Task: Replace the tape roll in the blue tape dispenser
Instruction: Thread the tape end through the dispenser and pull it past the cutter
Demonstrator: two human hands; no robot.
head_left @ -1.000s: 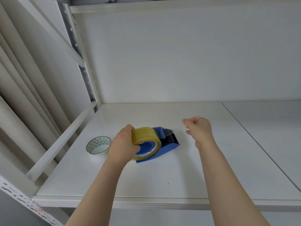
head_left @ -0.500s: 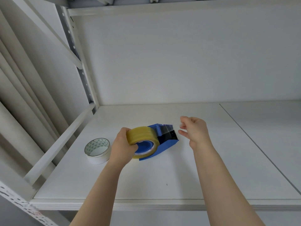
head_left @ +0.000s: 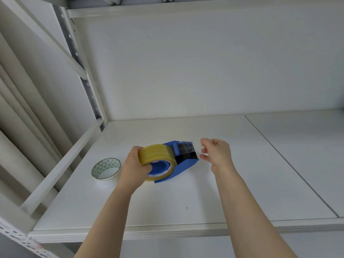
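head view, 1 shelf, white, at chest height.

- dispenser: blue, sits on the shelf near its middle, cutter end pointing right and away. base flat on the shelf.
- tape roll: yellowish clear tape, standing on edge in the dispenser's rear half, blue hub showing through its core. a clear strip runs from the roll's top over to the cutter end.
- left hand: grips the tape roll from its left side, fingers curled over the rim, thumb tip at the core. clamped on the roll.
- right hand: raised just beside the cutter end, on its right. fingers loosely curled, thumb and forefinger apart. cannot tell if they touch the strip's end.
- 2nd roll: white, green triangle print inside the core, lying flat on the shelf left of the left hand, apart from the dispenser.
- a thin seam crosses the shelf to the right of both hands.
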